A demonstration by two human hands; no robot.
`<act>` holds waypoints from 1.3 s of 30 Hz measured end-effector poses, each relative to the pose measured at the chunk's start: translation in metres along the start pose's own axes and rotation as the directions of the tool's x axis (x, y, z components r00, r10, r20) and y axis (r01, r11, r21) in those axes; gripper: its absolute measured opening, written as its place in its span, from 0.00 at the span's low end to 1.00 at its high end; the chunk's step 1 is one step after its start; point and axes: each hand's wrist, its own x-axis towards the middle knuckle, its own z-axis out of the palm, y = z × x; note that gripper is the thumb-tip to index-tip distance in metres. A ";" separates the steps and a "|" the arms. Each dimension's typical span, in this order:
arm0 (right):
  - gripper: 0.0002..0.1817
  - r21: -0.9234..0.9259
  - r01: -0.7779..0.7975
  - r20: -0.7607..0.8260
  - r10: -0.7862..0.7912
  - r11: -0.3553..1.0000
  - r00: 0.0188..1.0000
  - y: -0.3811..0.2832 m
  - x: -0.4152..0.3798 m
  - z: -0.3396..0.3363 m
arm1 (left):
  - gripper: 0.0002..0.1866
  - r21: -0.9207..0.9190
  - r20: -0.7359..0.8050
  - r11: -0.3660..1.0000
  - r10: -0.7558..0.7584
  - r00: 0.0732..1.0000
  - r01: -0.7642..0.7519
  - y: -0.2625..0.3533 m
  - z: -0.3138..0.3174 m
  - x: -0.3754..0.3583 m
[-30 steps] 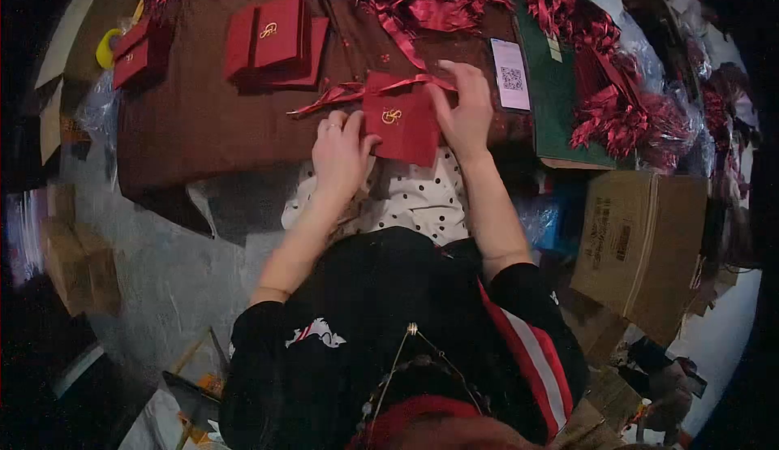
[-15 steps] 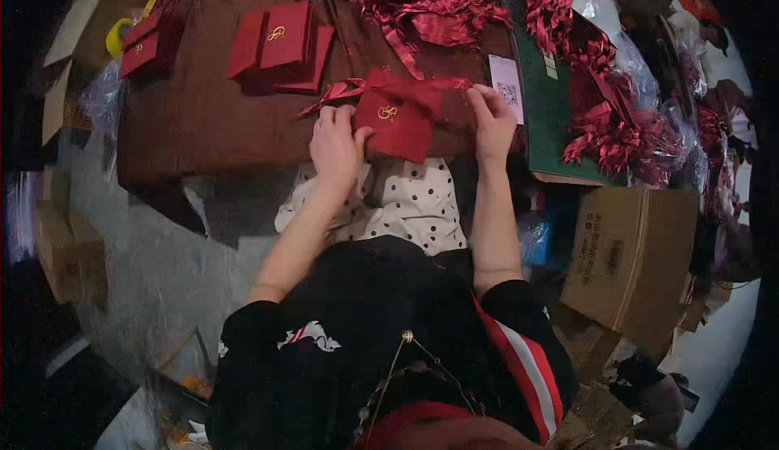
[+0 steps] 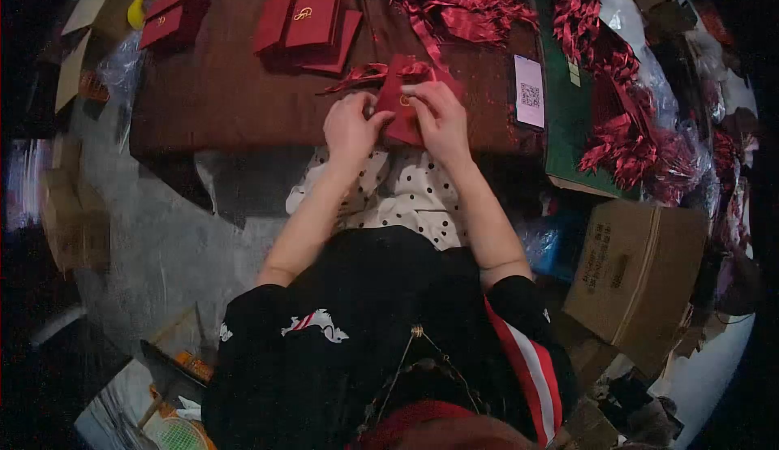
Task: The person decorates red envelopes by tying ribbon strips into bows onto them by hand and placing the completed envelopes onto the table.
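At the table's [image 3: 219, 117] near edge, the red pouch [image 3: 399, 129] is gripped at its side by the left hand [image 3: 350, 128], fingertips closed; right-hand [image 3: 441, 123] fingers are bent over its front, apparently pinching ribbon [image 3: 415, 69].

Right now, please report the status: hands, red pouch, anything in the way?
Left hand at left edge of red pouch. Right hand over its front, partly hiding gold mark. Red ribbon near top; phone apart, right side.
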 end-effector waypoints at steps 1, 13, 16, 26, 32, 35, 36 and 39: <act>0.11 -0.025 -0.022 0.031 0.023 0.999 0.999 0.003 -0.005 0.007 | 0.20 -0.022 0.005 1.000 0.021 1.000 -0.021 0.000 -0.001 0.001; 0.07 -0.323 0.144 0.085 -0.123 0.935 0.989 0.025 -0.012 0.031 | 0.16 -0.119 0.268 0.993 0.011 0.963 0.022 -0.005 -0.020 0.001; 0.06 -0.391 0.129 0.157 -0.072 0.912 0.985 0.025 -0.012 0.033 | 0.15 -0.127 0.251 0.990 -0.023 0.968 0.057 -0.002 -0.017 0.000; 0.05 -0.384 0.157 0.247 -0.063 0.910 0.967 0.018 -0.007 0.030 | 0.14 -0.119 0.186 0.993 0.016 0.983 0.007 -0.001 -0.014 -0.005; 0.06 -0.372 0.104 0.249 -0.008 0.923 0.968 0.021 -0.009 0.031 | 0.21 0.021 0.385 1.000 -0.028 0.923 0.022 0.005 -0.030 0.003; 0.10 -0.310 0.129 0.210 -0.064 0.942 0.976 0.020 -0.011 0.033 | 0.21 0.034 0.435 0.990 -0.136 0.890 0.134 0.013 -0.032 0.005; 0.12 -0.305 0.138 0.184 -0.084 0.942 0.979 0.020 -0.013 0.034 | 0.19 0.020 0.400 0.989 -0.141 0.905 0.145 0.012 -0.029 0.003; 0.12 -0.312 0.145 0.162 -0.098 0.939 0.982 0.015 -0.014 0.036 | 0.18 0.024 0.305 0.988 -0.154 0.940 0.154 0.016 -0.022 -0.003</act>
